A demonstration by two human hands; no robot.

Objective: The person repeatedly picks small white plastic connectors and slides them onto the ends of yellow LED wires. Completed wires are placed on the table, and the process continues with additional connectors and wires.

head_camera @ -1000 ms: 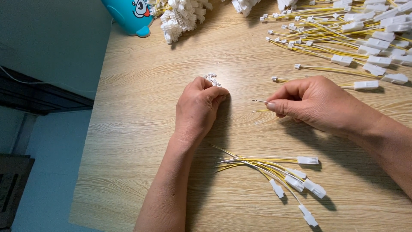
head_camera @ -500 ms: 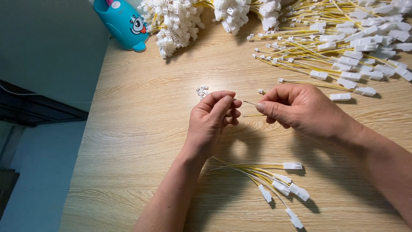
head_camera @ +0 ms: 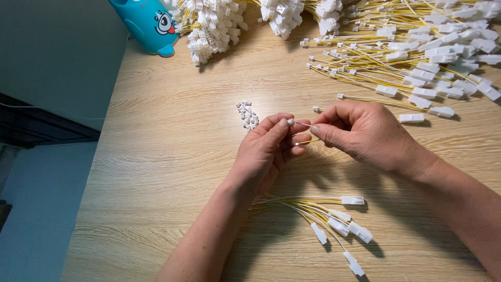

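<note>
My left hand [head_camera: 269, 154] pinches a tiny white connector piece [head_camera: 290, 121] between thumb and fingertips, just above the wooden table [head_camera: 162, 156]. My right hand [head_camera: 365, 133] faces it and grips a thin yellow wire [head_camera: 308, 141], whose bare end meets the small piece. A small heap of the same tiny white pieces [head_camera: 247, 114] lies on the wood just left of my left fingertips. Below my hands sits a short bundle of yellow and white wires with white plugs [head_camera: 334, 219].
A large spread of yellow wires with white plugs [head_camera: 417, 57] covers the far right of the table. Heaps of white connectors [head_camera: 219, 26] lie along the far edge. A blue toy figure [head_camera: 148, 23] stands at the far left. The table's left edge drops off beside a dark shelf.
My left hand lifted off the table with a small white piece from the heap. My right hand brought the wire end to it, and both hands have come together.
</note>
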